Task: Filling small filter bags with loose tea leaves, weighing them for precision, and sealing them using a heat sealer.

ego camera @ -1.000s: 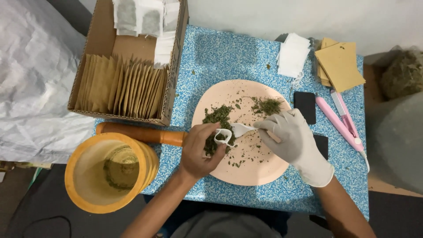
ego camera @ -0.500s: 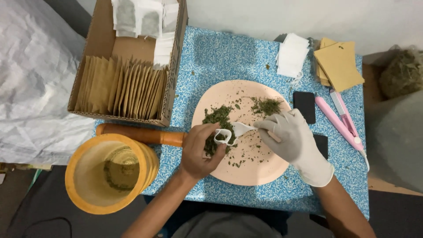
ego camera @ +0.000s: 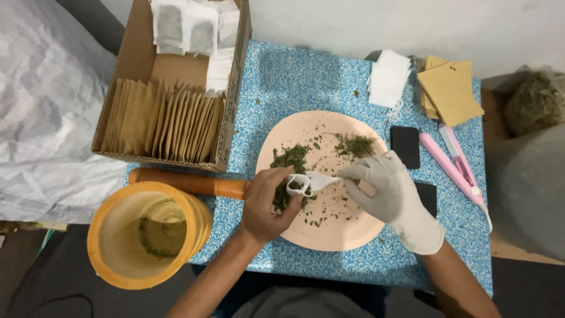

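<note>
Holding a small white paper tea bag (ego camera: 298,184) open between thumb and fingers, the bare left hand (ego camera: 268,203) rests over the near left part of a round peach-coloured plate (ego camera: 347,232). The white-gloved right hand (ego camera: 388,191) pinches a small white spoon (ego camera: 323,179), its tip at the mouth of the bag; a tan handle end (ego camera: 366,188) shows under the gloved fingers.

Loose piles of dried green herb (ego camera: 290,158) lie on the plate, one just behind the bag, a smaller one (ego camera: 355,145) toward the far side. The plate sits on a blue speckled table top (ego camera: 306,76).

On the left of the table:
- an open cardboard box (ego camera: 232,118) holding upright brown paper envelopes (ego camera: 162,121) and white filter bags (ego camera: 188,26);
- an orange wooden pestle (ego camera: 194,184) lying just beside the plate;
- a yellow mortar (ego camera: 144,235) at the near corner.

On the right of the table:
- a stack of white bags (ego camera: 388,78);
- a stack of brown envelopes (ego camera: 450,91);
- a black rectangular device (ego camera: 405,146);
- a pink handheld sealer (ego camera: 456,168).
</note>
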